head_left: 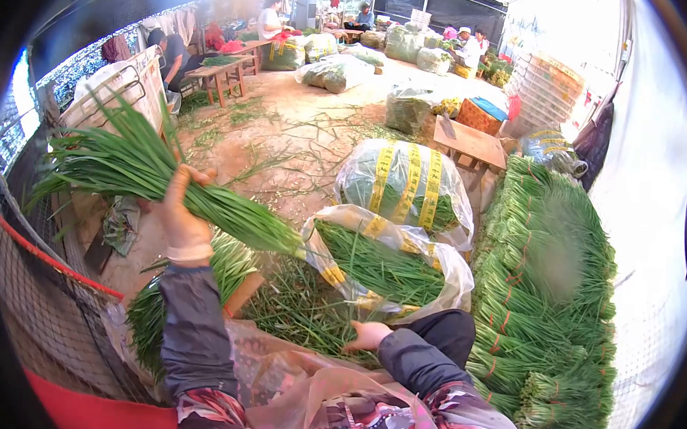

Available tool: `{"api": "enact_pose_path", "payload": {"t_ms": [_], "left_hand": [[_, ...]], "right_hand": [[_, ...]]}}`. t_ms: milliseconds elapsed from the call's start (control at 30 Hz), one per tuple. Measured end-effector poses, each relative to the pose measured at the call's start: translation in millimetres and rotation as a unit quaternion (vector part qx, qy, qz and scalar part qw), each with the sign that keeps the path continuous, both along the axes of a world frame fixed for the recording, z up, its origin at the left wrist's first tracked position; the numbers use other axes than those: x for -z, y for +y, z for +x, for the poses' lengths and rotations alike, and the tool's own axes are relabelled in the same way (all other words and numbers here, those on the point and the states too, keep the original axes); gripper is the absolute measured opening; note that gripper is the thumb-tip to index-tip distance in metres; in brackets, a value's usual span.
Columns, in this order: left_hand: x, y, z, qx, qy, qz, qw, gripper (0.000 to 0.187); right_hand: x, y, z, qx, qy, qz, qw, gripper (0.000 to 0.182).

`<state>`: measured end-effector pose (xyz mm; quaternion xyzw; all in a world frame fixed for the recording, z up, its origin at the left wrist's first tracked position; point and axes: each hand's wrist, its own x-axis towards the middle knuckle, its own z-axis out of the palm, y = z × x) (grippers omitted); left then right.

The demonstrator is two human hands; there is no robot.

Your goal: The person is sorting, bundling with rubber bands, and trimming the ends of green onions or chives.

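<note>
My left hand (183,211) is raised at the left and wrapped round a bunch of long green stalks (243,219). Their leafy ends fan out to the upper left, and the pale cut ends point right, beside an open plastic bag (387,266) full of green stalks. Low in the middle, my right hand (369,336) is near loose leaves (297,304), just below the bag's front edge. Its fingers point left and look partly bent; whether they hold a leaf is too small to tell. More stalks (230,271) lie beneath my left forearm.
A closed, taped bag (406,183) sits behind the open one. Tied bundles (539,300) are stacked along the right. Beyond stand a wooden table (469,142), crates (544,89) and filled bags (334,72). Netting (48,301) hangs at the left. Several people work in the background.
</note>
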<state>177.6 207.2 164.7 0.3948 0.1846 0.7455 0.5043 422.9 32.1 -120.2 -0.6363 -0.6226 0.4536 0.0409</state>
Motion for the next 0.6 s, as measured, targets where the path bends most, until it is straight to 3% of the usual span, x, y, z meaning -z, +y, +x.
{"api": "enact_pose_path", "payload": {"t_ms": [33,67,133,167,233,267,333,367,400,467,500,533,600], "left_hand": [[12.1,-12.2,13.0,-0.014,0.031,0.021,0.999,0.012],[26.1,-23.9,25.2,-0.027,0.062,0.044,0.997,0.012],[55.4,-45.8,44.6,-0.029,0.113,0.051,0.992,0.007],[71.1,-58.6,54.4,-0.021,0.120,0.024,0.992,0.010],[101.7,-81.2,63.8,0.022,0.129,0.022,0.991,0.017],[111.0,-93.0,64.1,0.056,0.132,0.047,0.989,0.019],[118.5,-122.5,60.7,0.109,0.169,-0.016,0.979,0.018],[128.5,-128.4,53.7,0.085,0.240,0.048,0.966,0.018],[135.2,-135.2,47.3,0.085,0.243,0.048,0.965,0.018],[128.5,-150.8,38.3,0.247,0.196,-0.099,0.944,0.019],[137.3,-146.4,24.1,0.129,0.376,0.135,0.908,0.027],[141.4,-137.1,4.4,-0.002,0.519,0.354,0.778,0.036],[139.3,-125.4,-22.4,-0.044,0.636,0.379,0.670,0.042]], "right_hand": [[-21.2,4.8,-6.4,0.086,0.341,-0.117,0.929,0.102],[-46.4,7.4,-15.1,0.158,0.634,-0.215,0.726,0.105],[-64.1,21.4,-38.2,0.084,0.773,-0.206,0.594,0.108],[-69.6,27.8,-52.1,0.085,0.774,-0.206,0.593,0.108],[-76.4,38.6,-72.0,0.070,0.860,-0.135,0.486,0.097],[-77.1,42.4,-72.8,0.070,0.861,-0.135,0.486,0.097],[-76.9,53.0,-72.2,0.232,0.877,-0.014,0.421,0.088],[-78.0,56.9,-64.9,0.243,0.873,-0.039,0.422,0.066],[-74.5,61.7,-58.4,0.242,0.874,-0.039,0.419,0.066],[-80.8,69.4,-48.7,0.279,0.841,-0.008,0.463,0.047],[-83.0,71.7,-45.6,0.351,0.821,-0.002,0.450,0.038],[-89.6,71.8,-42.0,0.352,0.821,-0.004,0.449,0.038],[-98.1,68.4,-30.9,0.302,0.808,-0.024,0.506,0.035]]}}
